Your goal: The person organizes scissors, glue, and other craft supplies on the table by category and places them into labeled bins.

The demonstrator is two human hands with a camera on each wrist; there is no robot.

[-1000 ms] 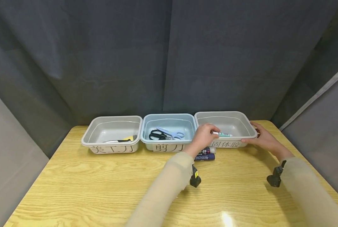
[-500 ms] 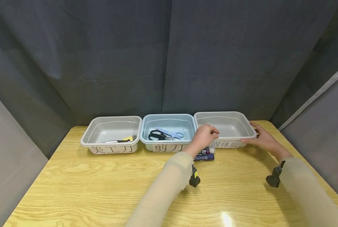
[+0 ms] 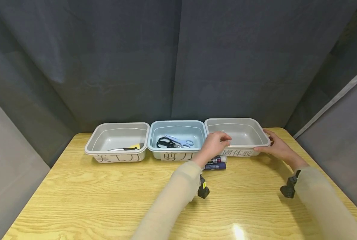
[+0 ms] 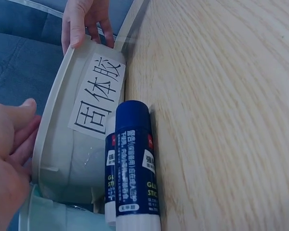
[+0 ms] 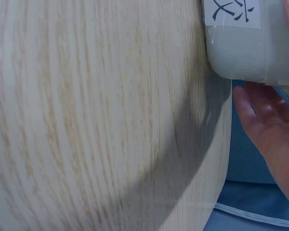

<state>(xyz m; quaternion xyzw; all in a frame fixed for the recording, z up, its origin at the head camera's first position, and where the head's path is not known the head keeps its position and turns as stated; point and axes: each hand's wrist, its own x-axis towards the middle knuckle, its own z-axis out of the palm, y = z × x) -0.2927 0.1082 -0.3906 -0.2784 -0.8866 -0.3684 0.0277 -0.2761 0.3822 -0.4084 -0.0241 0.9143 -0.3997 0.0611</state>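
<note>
At the right, a grey bin (image 3: 244, 133) bears a Chinese label on its front. My left hand (image 3: 215, 143) hovers at its front left rim, fingers bent loosely with nothing between them; the left wrist view shows this hand (image 4: 9, 163) beside the bin wall. My right hand (image 3: 278, 148) grips the bin's right front corner, thumb on the front and fingers (image 5: 250, 113) round the side under the rim. Below my left wrist, two dark blue glue sticks (image 4: 137, 173) lie side by side on the table before the bin. The bin's near inside is hidden by its front wall and my hand.
A blue bin (image 3: 178, 128) in the middle holds black scissors (image 3: 165, 143) and light blue scissors (image 3: 181, 141). The left grey bin (image 3: 118, 130) holds a utility knife (image 3: 125, 148). All stand along the back of the wooden table (image 3: 106, 200), before a dark curtain (image 3: 121, 66).
A glue stick with a green and white label was in my left fingers one second ago; it has been let go at the right bin and is out of sight. My right hand keeps its place.
</note>
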